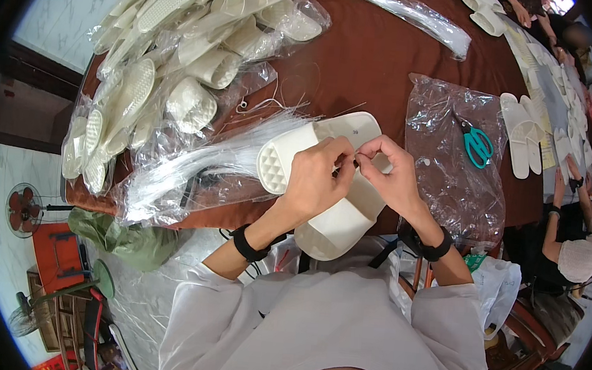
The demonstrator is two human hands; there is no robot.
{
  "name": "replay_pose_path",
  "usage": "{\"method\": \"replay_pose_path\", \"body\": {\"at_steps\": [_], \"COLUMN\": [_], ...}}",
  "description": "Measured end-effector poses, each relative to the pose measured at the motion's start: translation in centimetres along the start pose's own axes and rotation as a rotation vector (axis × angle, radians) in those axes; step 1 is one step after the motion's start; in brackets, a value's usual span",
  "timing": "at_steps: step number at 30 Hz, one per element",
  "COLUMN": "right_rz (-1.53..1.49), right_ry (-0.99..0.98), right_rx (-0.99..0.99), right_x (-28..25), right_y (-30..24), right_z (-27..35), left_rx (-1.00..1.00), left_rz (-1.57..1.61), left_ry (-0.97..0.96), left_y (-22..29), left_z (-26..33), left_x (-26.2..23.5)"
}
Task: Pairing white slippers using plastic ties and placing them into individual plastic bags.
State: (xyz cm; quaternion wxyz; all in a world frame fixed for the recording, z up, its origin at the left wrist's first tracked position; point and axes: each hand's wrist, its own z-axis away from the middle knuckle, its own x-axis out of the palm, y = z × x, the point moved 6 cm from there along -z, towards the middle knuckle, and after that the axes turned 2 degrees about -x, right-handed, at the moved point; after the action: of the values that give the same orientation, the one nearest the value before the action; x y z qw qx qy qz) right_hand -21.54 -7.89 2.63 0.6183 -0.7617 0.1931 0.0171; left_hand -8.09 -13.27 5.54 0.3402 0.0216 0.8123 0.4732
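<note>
A pair of cream slide slippers lies at the table's front edge in front of me. The upper slipper (276, 157) has a faceted, bumpy strap; the lower slipper (337, 231) overhangs the edge. Above them, my left hand (319, 176) and my right hand (392, 177) meet with fingertips pinched together. Something small and dark shows between the fingers, too little to name. Left of the slippers, a bundle of thin white plastic strands (222, 153) spreads from a clear bag. Teal-handled scissors (478, 146) rest on a clear plastic bag (441, 189) to my right.
Many cream slippers in clear bags (205, 53) are heaped at the far left of the brown-covered table (361, 58). Another clear plastic bundle (413, 17) lies at the back. Flat slippers (520, 136) sit right. Other people work along the right side; a person's arm (554, 212) shows there.
</note>
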Motion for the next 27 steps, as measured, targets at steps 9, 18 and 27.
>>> {"method": "replay_pose_path", "body": {"at_steps": [9,18,27], "right_rz": [0.119,0.045,0.084], "right_ry": [-0.012,-0.051,-0.016], "right_rx": [-0.148,-0.109,-0.120], "right_x": [0.0,0.2,0.0], "right_y": [-1.4,-1.2,-0.9], "right_z": [-0.3,-0.2,-0.1], "left_rx": [-0.188,-0.200,-0.304], "left_rz": [0.159,0.365,0.392], "left_ry": [-0.111,-0.118,-0.137], "left_y": [-0.5,-1.6,-1.8], "left_z": [0.2,0.6,0.7], "left_x": [-0.1,1.1,1.4]}}
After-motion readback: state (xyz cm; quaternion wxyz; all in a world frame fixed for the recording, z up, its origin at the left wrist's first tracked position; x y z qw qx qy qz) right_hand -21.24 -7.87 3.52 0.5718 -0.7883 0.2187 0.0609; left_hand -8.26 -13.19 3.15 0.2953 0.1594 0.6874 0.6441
